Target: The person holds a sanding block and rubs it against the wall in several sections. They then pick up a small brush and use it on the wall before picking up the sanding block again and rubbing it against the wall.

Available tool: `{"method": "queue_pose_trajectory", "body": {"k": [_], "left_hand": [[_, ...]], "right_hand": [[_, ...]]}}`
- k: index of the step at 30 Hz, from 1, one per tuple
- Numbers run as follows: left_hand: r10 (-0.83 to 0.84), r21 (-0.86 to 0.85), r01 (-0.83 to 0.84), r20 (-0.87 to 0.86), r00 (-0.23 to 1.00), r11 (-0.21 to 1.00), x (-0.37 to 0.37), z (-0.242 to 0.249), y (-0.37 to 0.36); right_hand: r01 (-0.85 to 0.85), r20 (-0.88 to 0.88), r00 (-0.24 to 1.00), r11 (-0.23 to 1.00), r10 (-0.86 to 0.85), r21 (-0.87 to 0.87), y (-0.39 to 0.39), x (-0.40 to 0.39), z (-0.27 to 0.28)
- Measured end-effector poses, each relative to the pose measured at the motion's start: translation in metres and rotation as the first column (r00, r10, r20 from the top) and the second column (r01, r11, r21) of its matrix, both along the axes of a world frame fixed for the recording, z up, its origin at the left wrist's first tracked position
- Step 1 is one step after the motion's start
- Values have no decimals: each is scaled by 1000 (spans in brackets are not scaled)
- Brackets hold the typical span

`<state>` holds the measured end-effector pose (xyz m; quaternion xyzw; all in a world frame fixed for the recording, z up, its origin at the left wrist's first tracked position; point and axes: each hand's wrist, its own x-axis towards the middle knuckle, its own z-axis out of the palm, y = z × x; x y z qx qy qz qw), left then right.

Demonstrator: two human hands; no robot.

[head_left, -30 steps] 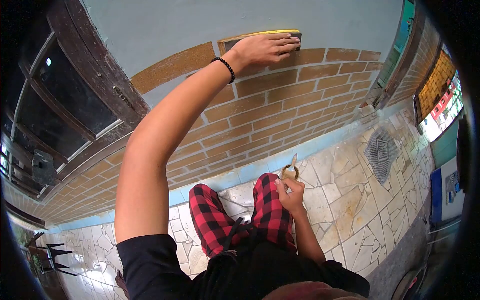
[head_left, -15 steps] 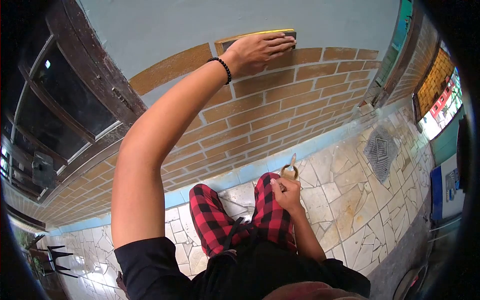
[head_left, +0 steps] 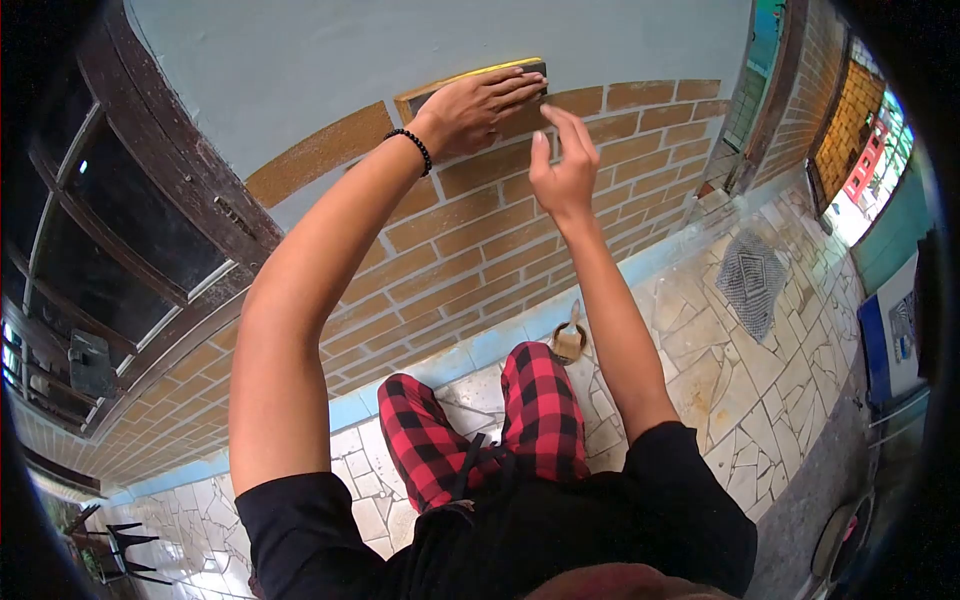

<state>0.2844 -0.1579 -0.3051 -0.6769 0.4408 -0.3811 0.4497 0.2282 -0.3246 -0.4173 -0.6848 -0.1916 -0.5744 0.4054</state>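
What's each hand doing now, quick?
Left hand: open, laid over the board at the wall.
Right hand: open, fingers slightly bent, nothing visible in it, near the board's right end.

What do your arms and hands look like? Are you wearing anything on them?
Both arms come out of short black sleeves. The left wrist has a bracelet of small, round black beads. The right wrist has no bracelet that shows. There are no gloves on the left hand or the right hand.
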Motion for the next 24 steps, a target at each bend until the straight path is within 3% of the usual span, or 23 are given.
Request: {"method": "queue_pose_trajectory", "body": {"k": [4,7,8,11,15,18,21,24], "left_hand": [[-91,-25,91,3,996,996,21,-5,2],[-149,-29,148,-31,988,989,35,-9,5],[-240,-69,233,-122,963,970,39,-8,7],[-293,-29,291,-92,952,956,39,-9,16],[-434,-199,407,-121,893,892,33,-16,25],[-472,-242,428,-171,865,871,30,-15,27],[-298,-181,262,-217,929,948,17,-15,27],[-344,-334,324,-4,939,885,15,-35,28]], "right_hand": [[23,108,994,997,-15,-72,3,42,7],[20,128,992,995,-7,-99,7,48,3],[-9,124,992,995,22,-101,6,49,0],[-60,118,990,991,75,-121,11,43,-3],[3,101,995,990,11,-141,14,45,-3],[58,70,996,984,-46,-166,12,51,-6],[125,39,992,973,-120,-192,13,48,-8],[104,-14,994,985,-107,-141,16,48,-5]]}}
